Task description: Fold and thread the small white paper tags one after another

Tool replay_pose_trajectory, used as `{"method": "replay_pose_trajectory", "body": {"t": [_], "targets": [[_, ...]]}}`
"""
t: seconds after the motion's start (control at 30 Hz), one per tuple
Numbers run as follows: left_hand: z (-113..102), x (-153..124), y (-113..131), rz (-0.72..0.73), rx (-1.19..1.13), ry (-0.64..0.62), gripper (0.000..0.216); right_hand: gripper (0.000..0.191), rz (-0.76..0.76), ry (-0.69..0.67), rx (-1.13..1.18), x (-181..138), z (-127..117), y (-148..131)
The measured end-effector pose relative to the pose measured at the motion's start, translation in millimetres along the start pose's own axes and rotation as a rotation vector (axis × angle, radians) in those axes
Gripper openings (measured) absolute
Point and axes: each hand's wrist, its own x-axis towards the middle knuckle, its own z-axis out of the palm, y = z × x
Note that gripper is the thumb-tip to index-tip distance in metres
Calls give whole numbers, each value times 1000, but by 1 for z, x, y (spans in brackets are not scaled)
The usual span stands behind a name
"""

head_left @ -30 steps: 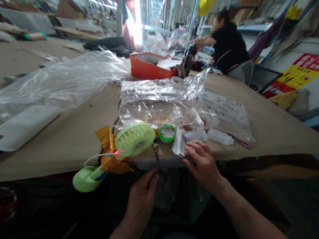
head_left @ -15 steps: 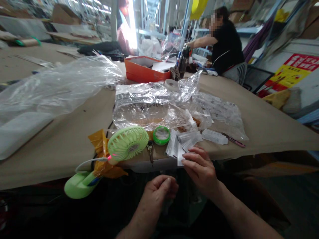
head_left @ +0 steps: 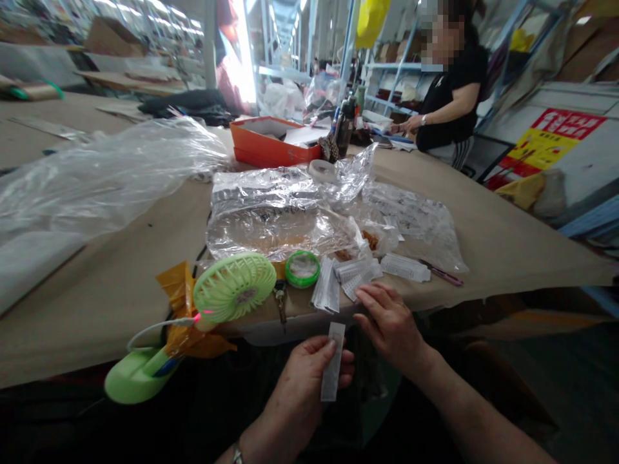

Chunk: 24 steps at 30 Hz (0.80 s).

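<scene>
Paper [head_left: 304, 135] in box [head_left: 271, 152], strip [head_left: 331, 381] in left hand [head_left: 302, 380]

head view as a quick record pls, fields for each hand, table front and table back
left hand: pinches a narrow, whitish strip
right hand: fingertips by white printed paper slips; contact unclear
table front: pale-green round plastic fan, left of a bright-green round object
table back: orange open-topped rectangular box, behind transparent crinkled plastic bags
</scene>
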Motion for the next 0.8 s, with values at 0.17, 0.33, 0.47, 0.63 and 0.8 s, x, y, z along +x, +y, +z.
{"method": "replay_pose_trajectory", "body": {"t": [0.17, 0.33, 0.47, 0.63, 0.8], "targets": [[-1, -1, -3, -8, 34, 33, 10, 20, 15, 36, -115, 2, 9, 21], [2, -3, 0, -14, -1, 39, 10, 12, 18, 172, 87, -5, 5, 21], [6, -6, 1, -15, -106, -43, 11, 12, -115, 150, 300, -14, -3, -6], [8, -6, -4, 58, -236, -136, 13, 12, -306, 21, 341, -27, 1, -40], [4, -5, -9, 56, -236, -136, 18, 11, -306, -32, 345, -34, 6, -39]]}}
